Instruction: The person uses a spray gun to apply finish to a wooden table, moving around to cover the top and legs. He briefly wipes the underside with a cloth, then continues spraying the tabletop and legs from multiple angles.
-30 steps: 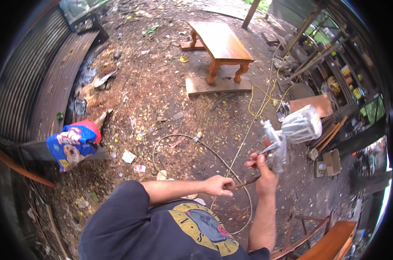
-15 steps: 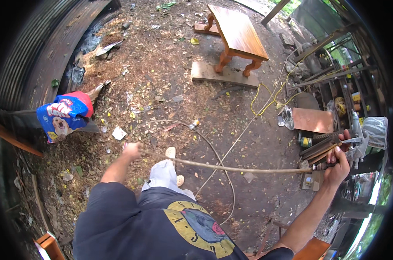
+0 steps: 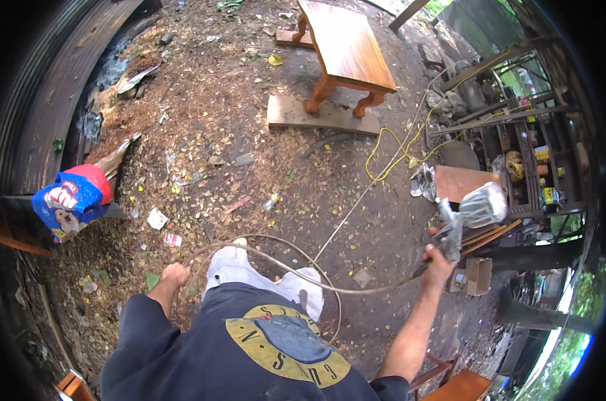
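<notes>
My right hand (image 3: 436, 262) grips a silver spray gun (image 3: 450, 234) with a plastic-wrapped cup (image 3: 483, 204) on top, held out at the right. A pale air hose (image 3: 343, 290) runs from the gun in a sagging curve toward my left hand (image 3: 175, 274), which is closed around it at the lower left. Beyond the loops of hose, a varnished wooden table (image 3: 346, 47) with carved legs stands upright on wooden boards (image 3: 293, 119) on the dirt ground.
A blue and red sack (image 3: 69, 200) lies at the left beside corrugated metal sheeting (image 3: 56, 100). Cluttered wooden shelving (image 3: 530, 154), a copper-coloured panel (image 3: 460, 180), a yellow cord (image 3: 386, 170) and a cardboard box (image 3: 478, 277) line the right side. Wooden furniture (image 3: 463, 387) sits behind at lower right.
My left hand has moved left along the hose, away from the gun, and then lower. The gun in my right hand swung out to the right, then came partly back inward.
</notes>
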Demonstrator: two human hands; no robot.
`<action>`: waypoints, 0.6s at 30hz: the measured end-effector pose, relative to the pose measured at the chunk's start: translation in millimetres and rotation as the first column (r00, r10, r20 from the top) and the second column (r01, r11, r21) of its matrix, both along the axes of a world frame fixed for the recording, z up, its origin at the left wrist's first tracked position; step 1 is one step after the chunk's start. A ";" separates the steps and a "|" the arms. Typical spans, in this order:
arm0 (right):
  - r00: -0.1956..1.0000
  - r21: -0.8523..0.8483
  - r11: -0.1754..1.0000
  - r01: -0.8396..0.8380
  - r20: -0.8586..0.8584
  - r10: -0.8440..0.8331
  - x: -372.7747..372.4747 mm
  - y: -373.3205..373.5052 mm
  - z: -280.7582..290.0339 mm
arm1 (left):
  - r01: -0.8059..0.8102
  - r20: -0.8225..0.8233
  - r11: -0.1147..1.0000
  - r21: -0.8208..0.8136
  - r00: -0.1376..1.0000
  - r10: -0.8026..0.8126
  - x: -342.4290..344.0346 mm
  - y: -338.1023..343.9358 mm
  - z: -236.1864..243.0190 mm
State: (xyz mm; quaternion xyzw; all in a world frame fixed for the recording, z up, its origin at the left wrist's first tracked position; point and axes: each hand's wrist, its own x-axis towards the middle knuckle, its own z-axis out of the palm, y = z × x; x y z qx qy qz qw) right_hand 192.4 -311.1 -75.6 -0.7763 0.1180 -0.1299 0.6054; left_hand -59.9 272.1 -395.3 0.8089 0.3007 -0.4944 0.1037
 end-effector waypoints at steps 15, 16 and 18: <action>0.952 -0.042 0.956 -0.289 -0.121 0.283 111.5 -188.0 -186.0 | -0.251 0.139 0.967 0.045 0.960 0.243 93.1 -222.3 -44.3; 0.950 -0.040 0.955 -0.293 -0.128 0.286 116.6 -198.2 -187.9 | -0.448 0.134 0.892 -0.054 0.882 0.451 94.8 -243.0 -45.6; 0.960 -0.046 0.962 -0.268 -0.096 0.263 131.3 -219.9 -187.8 | -0.687 0.066 0.667 -0.288 0.681 0.729 120.4 -292.8 -26.2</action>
